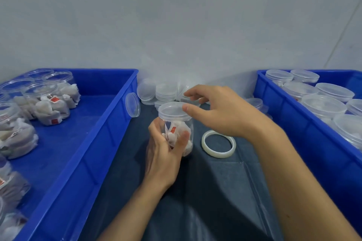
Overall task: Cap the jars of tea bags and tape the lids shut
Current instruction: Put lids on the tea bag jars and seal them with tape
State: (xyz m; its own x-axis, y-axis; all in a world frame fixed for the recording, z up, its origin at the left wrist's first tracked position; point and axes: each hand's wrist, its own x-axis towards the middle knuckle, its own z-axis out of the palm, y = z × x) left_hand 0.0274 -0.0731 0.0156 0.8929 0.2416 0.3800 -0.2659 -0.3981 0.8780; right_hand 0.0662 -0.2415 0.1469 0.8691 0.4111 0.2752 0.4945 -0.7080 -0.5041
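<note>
A: Where is the jar [177,133]?

B: In the left hand [165,149], whose fingers curl round its clear body; tea bags [179,136] show through. A lid [173,110] sits on its mouth.

A: And the right hand [219,111]?

B: Its thumb touches the lid's rim, the other fingers spread loosely above (whether they grip is unclear).

A: The tape?

B: The tape roll [218,144] lies flat under the right wrist. Spare lids [156,94] are stacked beyond both hands. Blue bins flank them: left bin [109,123] with uncapped jars [46,101], right bin [293,115] with capped jars [323,103].
</note>
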